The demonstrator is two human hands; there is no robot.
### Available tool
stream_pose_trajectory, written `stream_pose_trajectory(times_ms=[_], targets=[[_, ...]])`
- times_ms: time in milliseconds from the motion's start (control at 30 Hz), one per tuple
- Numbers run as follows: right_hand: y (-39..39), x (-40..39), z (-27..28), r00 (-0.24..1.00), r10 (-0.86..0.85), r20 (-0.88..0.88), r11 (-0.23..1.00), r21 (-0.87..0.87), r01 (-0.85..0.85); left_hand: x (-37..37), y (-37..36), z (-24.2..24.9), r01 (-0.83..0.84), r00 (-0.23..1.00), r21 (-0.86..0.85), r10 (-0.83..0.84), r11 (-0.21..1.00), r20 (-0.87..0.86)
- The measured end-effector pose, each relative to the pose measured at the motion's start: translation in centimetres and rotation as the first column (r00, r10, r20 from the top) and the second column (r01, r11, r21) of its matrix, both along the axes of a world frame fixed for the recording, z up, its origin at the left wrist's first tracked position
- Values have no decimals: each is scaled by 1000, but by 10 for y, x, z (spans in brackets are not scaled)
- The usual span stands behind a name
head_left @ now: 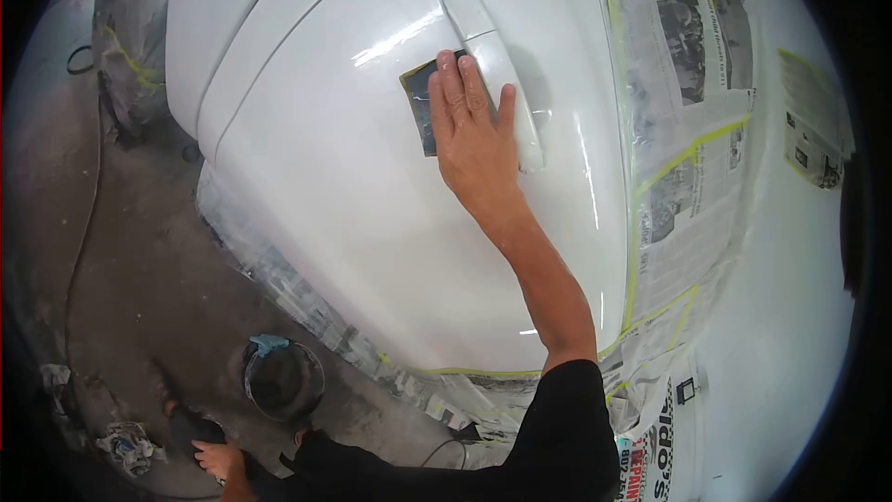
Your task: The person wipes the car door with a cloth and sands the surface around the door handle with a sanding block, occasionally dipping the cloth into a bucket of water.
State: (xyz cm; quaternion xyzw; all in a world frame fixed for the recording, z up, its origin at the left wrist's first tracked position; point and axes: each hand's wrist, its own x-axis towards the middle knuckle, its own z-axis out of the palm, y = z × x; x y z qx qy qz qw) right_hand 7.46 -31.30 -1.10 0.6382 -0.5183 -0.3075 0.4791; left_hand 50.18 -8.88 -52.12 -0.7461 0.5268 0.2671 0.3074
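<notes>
My right hand (476,135) presses a dark sheet of sandpaper (420,104) against a glossy white car door (372,223). Its fingers lie over the sheet, pointing up, with the little finger spread to the side; the thumb is hidden. Right beside the fingers is the white door handle (506,84), slanting down to the right. Low at the left, my left hand (218,458) is curled by dark clothing near my leg. Whatever may be in it is too small to make out.
Newspaper (683,195) edged with yellow-green tape masks the area right of the door. More masking (307,284) runs along its lower edge. A dark bucket (284,381) with a blue cloth (268,344) stands on the floor, with crumpled paper (130,446) and a hose (85,214) nearby.
</notes>
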Motion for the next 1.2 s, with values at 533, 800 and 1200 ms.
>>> stream_pose_trajectory(times_ms=[533,800,1200], targets=[[-30,2,-26,996,-13,87,998,-53,18,10,2,-3,6,1000,-21,-7,1000,-19],[-34,-6,-12,953,126,277,992,-41,-119,9,3,-4,29,999,-32,-30,999,-22],[-34,-12,-10,945,235,227,971,-21,-236,12,5,-4,69,997,-24,-70,997,-17]])
